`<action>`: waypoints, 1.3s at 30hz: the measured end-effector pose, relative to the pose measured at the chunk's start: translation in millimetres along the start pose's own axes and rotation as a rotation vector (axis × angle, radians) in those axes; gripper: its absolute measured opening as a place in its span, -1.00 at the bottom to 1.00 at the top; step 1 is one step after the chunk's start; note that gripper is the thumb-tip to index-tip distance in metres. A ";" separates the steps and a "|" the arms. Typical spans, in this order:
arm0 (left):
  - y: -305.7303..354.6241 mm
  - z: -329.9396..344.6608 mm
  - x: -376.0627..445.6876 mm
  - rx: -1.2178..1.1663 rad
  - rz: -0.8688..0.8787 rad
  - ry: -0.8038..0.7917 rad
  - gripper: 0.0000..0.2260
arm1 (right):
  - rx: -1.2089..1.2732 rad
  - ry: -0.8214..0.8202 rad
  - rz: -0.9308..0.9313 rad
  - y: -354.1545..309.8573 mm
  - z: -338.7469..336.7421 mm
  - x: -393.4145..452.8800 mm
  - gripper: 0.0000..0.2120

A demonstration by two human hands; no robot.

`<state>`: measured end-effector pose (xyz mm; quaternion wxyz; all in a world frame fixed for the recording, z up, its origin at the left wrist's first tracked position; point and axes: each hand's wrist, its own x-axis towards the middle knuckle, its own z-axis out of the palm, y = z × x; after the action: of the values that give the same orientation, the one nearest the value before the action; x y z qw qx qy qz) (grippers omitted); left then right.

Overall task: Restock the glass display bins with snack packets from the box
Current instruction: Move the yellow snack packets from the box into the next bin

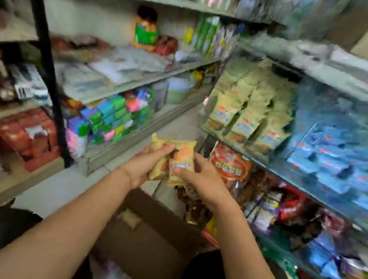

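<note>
Both hands hold a small stack of yellow snack packets (180,160) in mid-air above the aisle floor. My left hand (144,165) grips the stack from the left, thumb over the front. My right hand (204,178) pinches the front packet at its lower right edge. Below my forearms sits the brown cardboard box (150,237), open, with one pale packet (129,218) showing inside. To the right stand the glass display bins (330,184); the upper one holds rows of yellow-green packets (246,115) and blue packets (345,150). The picture is blurred.
Metal shelves on the left carry coloured soap-like blocks (112,116) and red packets (25,133), with a black upright post (46,57) in front. Lower right shelves hold mixed red, purple and blue snack bags (271,206). A strip of pale floor (69,188) runs ahead.
</note>
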<state>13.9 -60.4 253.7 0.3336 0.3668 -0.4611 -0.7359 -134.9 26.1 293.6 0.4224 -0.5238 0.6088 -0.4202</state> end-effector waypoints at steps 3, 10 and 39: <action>47.4 31.5 -21.1 0.069 0.162 -0.022 -0.65 | 0.020 0.127 -0.082 -51.9 -40.1 -21.3 -0.69; 97.9 79.0 -5.6 0.906 0.390 0.050 -0.27 | -0.141 0.661 -0.213 -113.7 -117.9 -14.2 -0.55; 107.9 73.0 -1.2 0.297 0.132 -0.182 -0.54 | -0.517 0.406 -0.232 -112.6 -100.5 57.4 -0.72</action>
<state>-30.8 -65.7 375.9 0.2803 0.3129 -0.6160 -0.6664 -204.4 -35.0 425.9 0.0954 -0.5849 0.7030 -0.3932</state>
